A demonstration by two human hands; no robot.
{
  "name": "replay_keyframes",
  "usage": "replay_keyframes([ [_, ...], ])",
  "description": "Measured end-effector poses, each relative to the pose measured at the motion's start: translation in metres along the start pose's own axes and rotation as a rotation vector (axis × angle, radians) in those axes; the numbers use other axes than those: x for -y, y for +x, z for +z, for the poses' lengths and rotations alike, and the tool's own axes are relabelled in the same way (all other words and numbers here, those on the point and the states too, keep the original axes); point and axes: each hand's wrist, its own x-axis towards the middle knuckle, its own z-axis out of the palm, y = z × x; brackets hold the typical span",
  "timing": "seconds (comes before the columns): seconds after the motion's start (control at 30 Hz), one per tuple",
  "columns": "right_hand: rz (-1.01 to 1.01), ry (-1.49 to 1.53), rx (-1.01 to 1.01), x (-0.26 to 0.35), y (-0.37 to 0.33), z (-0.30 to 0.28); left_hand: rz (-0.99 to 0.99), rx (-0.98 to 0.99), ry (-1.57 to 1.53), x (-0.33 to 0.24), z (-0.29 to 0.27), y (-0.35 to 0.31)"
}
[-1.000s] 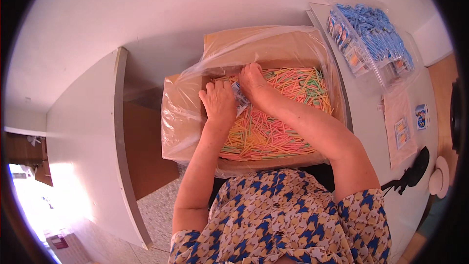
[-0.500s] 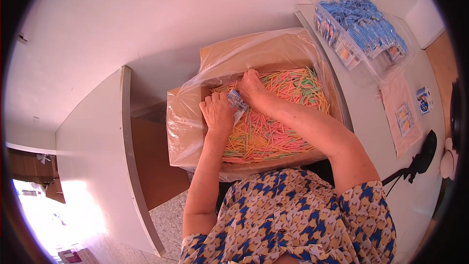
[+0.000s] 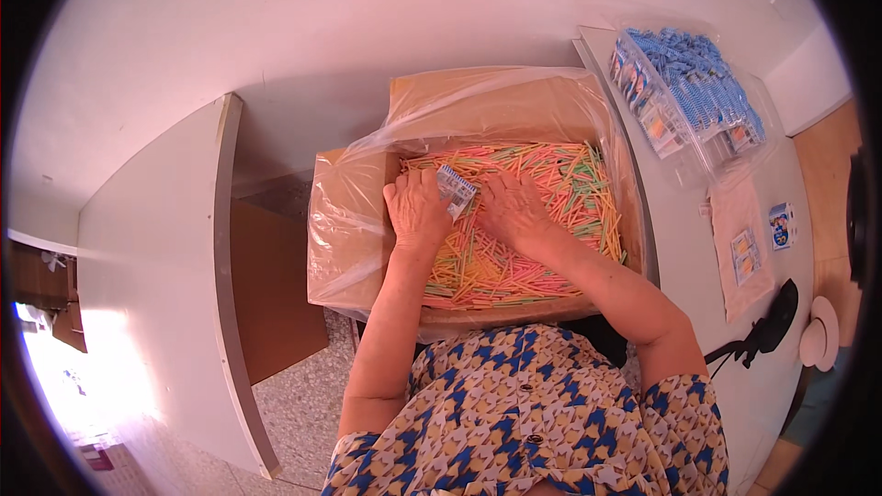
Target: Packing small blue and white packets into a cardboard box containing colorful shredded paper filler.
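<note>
Showing between the hands (image 3: 416, 211) is a packet (image 3: 457, 189).

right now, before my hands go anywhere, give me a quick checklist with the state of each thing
- Packet held in left hand: ok
- Right hand inside the box, over the sticks: ok
- Right hand holding any sticks: cannot tell, fingertips hidden
- Packet sealed or open: cannot tell, too small
- Box flaps folded back off the sticks: ok
</note>
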Motion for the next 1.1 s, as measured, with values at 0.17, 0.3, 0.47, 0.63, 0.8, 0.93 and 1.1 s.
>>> replay_keyframes([
  [0.17,-0.081,0.064,-0.166,-0.020,-0.008,-0.001,-0.030,0.006,-0.040,0.004,0.005,-0.002],
  [0.3,-0.223,0.106,0.015,-0.035,-0.036,-0.022,-0.030,0.000,-0.033,0.006,0.002,-0.002],
  [0.47,-0.379,0.185,0.178,-0.018,-0.081,-0.023,-0.007,-0.069,-0.045,0.007,0.004,0.001],
  [0.63,-0.386,0.002,0.147,-0.002,-0.092,-0.015,-0.032,-0.080,-0.083,0.002,0.003,0.001],
  [0.8,-0.435,-0.049,0.188,-0.005,-0.094,-0.017,-0.039,-0.114,-0.125,0.003,0.006,-0.001],
  [0.93,-0.416,-0.044,0.214,-0.012,-0.098,-0.015,-0.024,-0.108,-0.156,0.002,0.003,0.000],
  [1.1,-0.337,0.073,0.078,-0.022,-0.093,-0.022,-0.018,-0.144,-0.188,0.001,-0.002,0.002],
])
